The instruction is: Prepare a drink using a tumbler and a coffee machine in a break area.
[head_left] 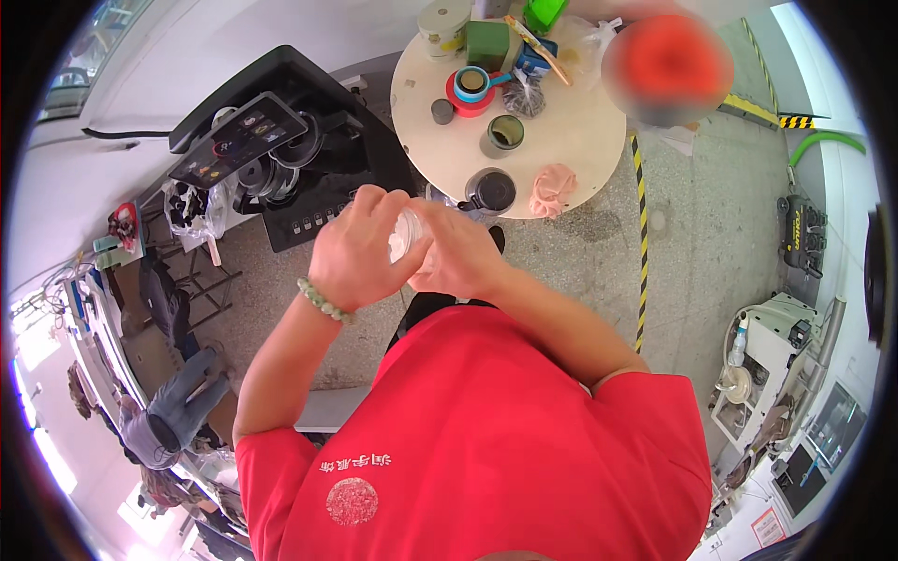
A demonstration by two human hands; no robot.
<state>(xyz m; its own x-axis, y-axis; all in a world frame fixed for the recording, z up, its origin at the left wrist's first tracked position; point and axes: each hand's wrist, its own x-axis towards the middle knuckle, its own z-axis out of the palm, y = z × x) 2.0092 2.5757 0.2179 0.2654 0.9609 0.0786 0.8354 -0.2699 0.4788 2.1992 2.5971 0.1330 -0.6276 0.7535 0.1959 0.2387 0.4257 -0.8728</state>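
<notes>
Both my hands are raised in front of my chest, just off the near edge of a round table [426,145]. Between them is a small clear round container [404,234] with something pale inside. My left hand [360,248], a green bead bracelet at its wrist, has its fingers curled round the container. Pressed against the other side, my right hand [458,251] grips it too; some of its fingers are hidden. Close beyond my hands, a dark-lidded jar [491,192] stands at the table's edge, beside a crumpled pink cloth or bag [554,190].
On the table stand a greenish cup [505,133], a grey lid [442,111], a blue-handled strainer [472,82], a bag of dark bits [524,95] and a green box [487,43]. Left is a black stove [360,173]. A blurred red round shape [669,65] borders the table's right side.
</notes>
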